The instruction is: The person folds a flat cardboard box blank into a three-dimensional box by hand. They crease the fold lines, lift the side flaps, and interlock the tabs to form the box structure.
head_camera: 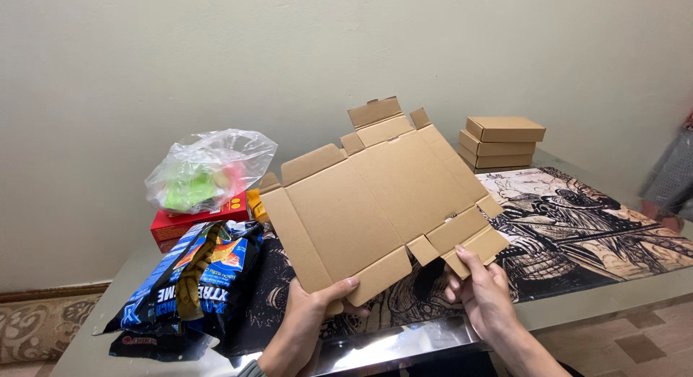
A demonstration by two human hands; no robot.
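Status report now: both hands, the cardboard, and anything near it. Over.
Left hand and right hand grip the flat unfolded cardboard box by its near edge, above the table. Snack bags left, stacked boxes behind; nothing blocking.

Both your hands are raised in front of you: left hand [307,321] pinching with thumb on top, right hand [485,294] gripping, fingers [468,265] pointing up.

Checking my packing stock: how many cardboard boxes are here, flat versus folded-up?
Flat unfolded brown cardboard box blank, held up by the left hand and right hand: 1
Folded closed brown cardboard boxes, stacked at the table's far edge: 3
Total: 4
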